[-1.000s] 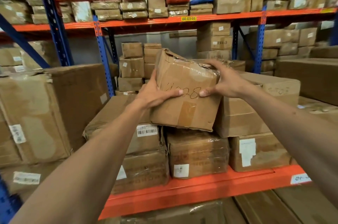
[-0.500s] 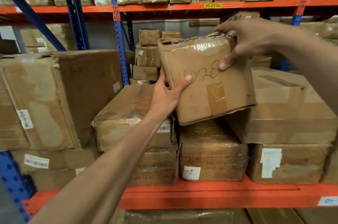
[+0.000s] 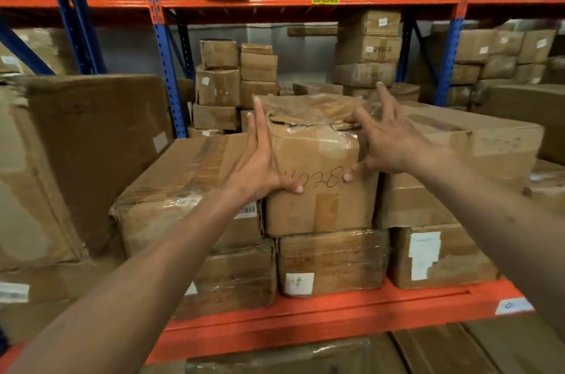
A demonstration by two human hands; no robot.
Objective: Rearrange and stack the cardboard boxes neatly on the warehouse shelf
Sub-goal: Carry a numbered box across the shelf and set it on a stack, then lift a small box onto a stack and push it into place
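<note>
A brown cardboard box marked 4028 (image 3: pixel 318 211) stands upright on a plastic-wrapped box (image 3: pixel 333 260) in the middle of the orange shelf (image 3: pixel 336 321). It sits between a wide taped box (image 3: pixel 183 184) on its left and a larger box (image 3: pixel 458 159) on its right. My left hand (image 3: pixel 260 166) lies flat against its left side, thumb on the front. My right hand (image 3: pixel 388 138) covers its top right corner with fingers spread, thumb on the front face.
A tall box (image 3: pixel 76 159) fills the shelf's left end. A blue upright (image 3: pixel 168 68) rises behind the stacks, with more boxes beyond it. The upper orange beam (image 3: pixel 275 2) carries several parcels overhead. Another box (image 3: pixel 443 257) sits bottom right.
The marked box was tilted and held up in the air; now it has come down level onto the wrapped box, and both hands have shifted to its sides.
</note>
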